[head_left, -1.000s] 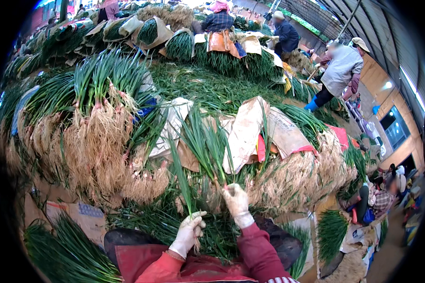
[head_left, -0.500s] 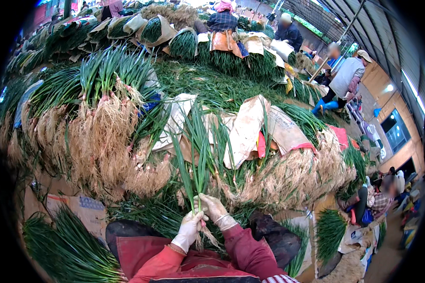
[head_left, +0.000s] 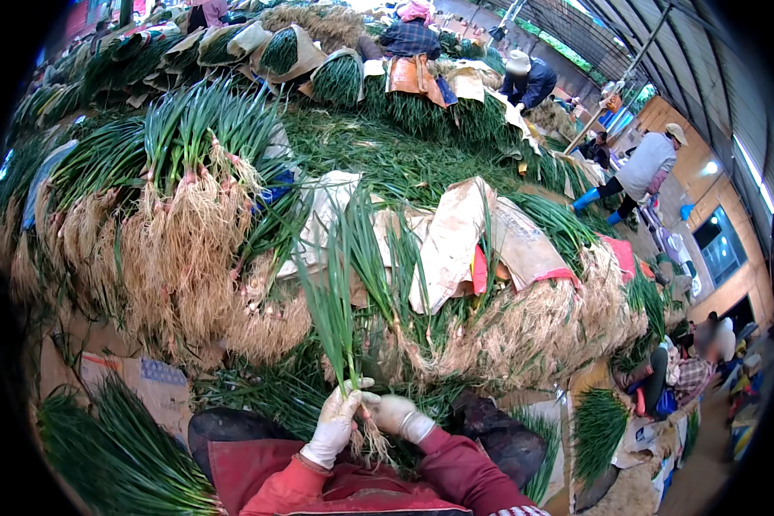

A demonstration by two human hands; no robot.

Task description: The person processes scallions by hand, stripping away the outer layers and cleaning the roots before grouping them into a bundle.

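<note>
Both my hands wear whitish gloves and meet low in front of my lap. My left hand [head_left: 332, 425] is closed around the lower stems of a few spring onions [head_left: 339, 322]. Their long green leaves stand up and away from me, and pale stringy roots dangle below the fingers. Right beside the bulb ends is my right hand [head_left: 396, 416], smeared by motion, so its grip is unclear. Straight ahead lies a row of unsorted spring onions with thick tan roots [head_left: 525, 322], partly under white and tan sacks [head_left: 451, 232].
A tall root-on heap of spring onions [head_left: 185, 224] rises at left. Green spring onions [head_left: 125, 451] lie at lower left, near a flattened sack [head_left: 150, 396]. Another green bunch [head_left: 600, 426] sits at right. Several people work beyond, one in blue boots [head_left: 649, 168].
My right hand has dropped from the stems down to the bulb ends. The held spring onions have shifted slightly left. At far right, a person in blue boots has moved right.
</note>
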